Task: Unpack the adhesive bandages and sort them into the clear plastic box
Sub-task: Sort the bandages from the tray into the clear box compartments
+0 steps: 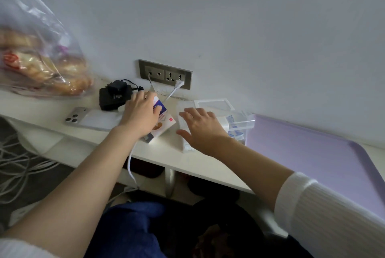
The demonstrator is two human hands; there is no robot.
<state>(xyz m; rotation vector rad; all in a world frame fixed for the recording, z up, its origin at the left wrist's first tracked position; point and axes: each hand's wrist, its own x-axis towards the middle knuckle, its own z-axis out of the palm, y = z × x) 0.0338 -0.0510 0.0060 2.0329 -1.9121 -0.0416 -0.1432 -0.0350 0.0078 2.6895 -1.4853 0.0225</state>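
A white and blue adhesive bandage carton (164, 125) lies on the white desk (162, 153) below the wall sockets. My left hand (141, 112) grips its far end, with the thumb across the blue top. To its right lies a white strip of wrapped bandages (185, 143). My right hand (201, 127) is spread flat over that strip, fingers straight, holding nothing. The clear plastic box (242, 121) stands just right of this hand, with several blue-and-white wrapped bandages (234, 129) inside. Its clear lid (212, 104) lies behind it by the wall.
A lilac tray (312, 159) fills the desk's right side. Left of the carton lie a white phone (91, 119) and a black charger (114, 96). A clear bag of bread (39, 66) stands far left. White cables run from the wall sockets (165, 74) over the desk edge.
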